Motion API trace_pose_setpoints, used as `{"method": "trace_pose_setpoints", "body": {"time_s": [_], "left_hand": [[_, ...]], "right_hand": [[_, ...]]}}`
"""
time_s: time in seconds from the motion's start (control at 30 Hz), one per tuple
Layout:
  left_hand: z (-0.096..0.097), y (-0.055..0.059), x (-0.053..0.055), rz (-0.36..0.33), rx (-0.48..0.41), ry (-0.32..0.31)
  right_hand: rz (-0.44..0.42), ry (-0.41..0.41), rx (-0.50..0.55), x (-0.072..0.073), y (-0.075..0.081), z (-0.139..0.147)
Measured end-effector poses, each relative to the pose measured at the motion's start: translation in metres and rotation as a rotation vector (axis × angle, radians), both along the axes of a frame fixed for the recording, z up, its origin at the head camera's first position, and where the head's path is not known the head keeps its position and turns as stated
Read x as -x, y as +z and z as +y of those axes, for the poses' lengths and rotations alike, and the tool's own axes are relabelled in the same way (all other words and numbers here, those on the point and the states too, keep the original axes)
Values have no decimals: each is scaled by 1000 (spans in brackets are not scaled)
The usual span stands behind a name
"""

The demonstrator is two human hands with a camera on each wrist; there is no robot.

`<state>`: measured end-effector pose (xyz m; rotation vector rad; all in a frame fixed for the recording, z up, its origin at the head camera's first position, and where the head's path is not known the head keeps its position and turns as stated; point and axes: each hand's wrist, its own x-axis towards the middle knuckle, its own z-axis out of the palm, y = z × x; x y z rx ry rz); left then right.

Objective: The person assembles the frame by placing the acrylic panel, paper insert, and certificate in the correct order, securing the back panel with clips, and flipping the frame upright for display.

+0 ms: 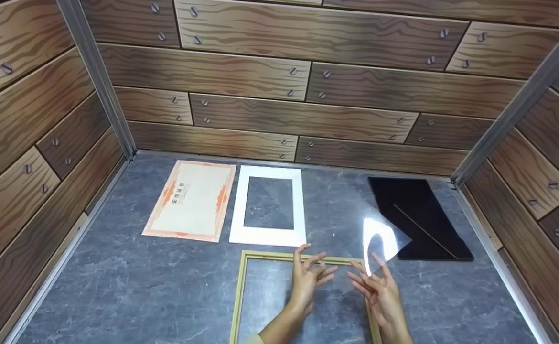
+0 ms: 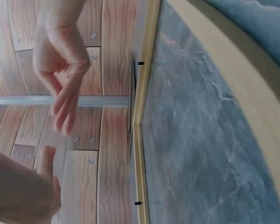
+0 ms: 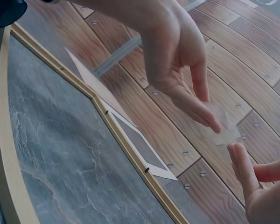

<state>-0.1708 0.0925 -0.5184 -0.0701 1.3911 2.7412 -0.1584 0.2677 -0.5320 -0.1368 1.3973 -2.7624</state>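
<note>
A clear sheet (image 1: 380, 239), slanting, with a bright glare on it, is up in the air at the right hand (image 1: 382, 298), its far right corner lying across the view of a black panel (image 1: 384, 191). One digit of the right hand shows through the sheet, but whether the hand pinches it or only touches it I cannot tell. The left hand (image 1: 304, 284) faces it, fingers spread and thumb well apart from them — no pinch to be seen there. Both hands are above a pale wooden frame (image 1: 239, 291) lying near, with small black tabs along its inner side. Beyond it, to the left, a white mat (image 1: 267, 236) with a rectangular opening lies beside a red-bordered certificate (image 1: 198, 205); the panel, crossed by a thin pale line, lies far right. All rest on a blue-grey marbled tabletop (image 1: 141, 286), enclosed far, left and right by plank-patterned walls (image 1: 241, 24), with metal strips (image 1: 99, 76) at the corners. The head view cuts off the near end of the frame. Most of the sheet's outline is hard to make out — in the right wrist view it is only a faint patch near the fingertips
</note>
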Motion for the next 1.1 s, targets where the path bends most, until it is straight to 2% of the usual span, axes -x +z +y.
{"method": "trace_pose_setpoints", "body": {"time_s": [0.1,0.2,0.27,0.37,0.5,0.6,0.63,0.77,0.83,0.9,1.1], "left_hand": [[-5,0,2,5,-23,-13],[-17,-1,8,-5,-63,18],[-31,-1,15,-32,-57,41],[-61,-2,29,-109,-7,48],[-104,-3,58,-178,71,22],[-127,-7,79,-173,148,-77],[-134,-8,84,-167,185,-129],[-158,-15,94,-145,318,-327],[-168,-18,94,-130,360,-391],[-175,-19,92,-127,389,-430],[-186,-22,76,-100,452,-532]], "right_hand": [[36,45,53,-4,-2,9],[50,89,78,-8,-2,19],[46,125,84,-10,-3,27],[32,185,74,-12,-3,41],[-38,250,-28,-15,0,62],[-119,290,-117,-18,4,74],[-141,308,-134,-19,5,77],[-179,404,-195,-19,3,82],[-179,459,-202,-19,0,83],[-181,504,-194,-18,-3,83],[-185,576,-174,-16,-11,85]]}}
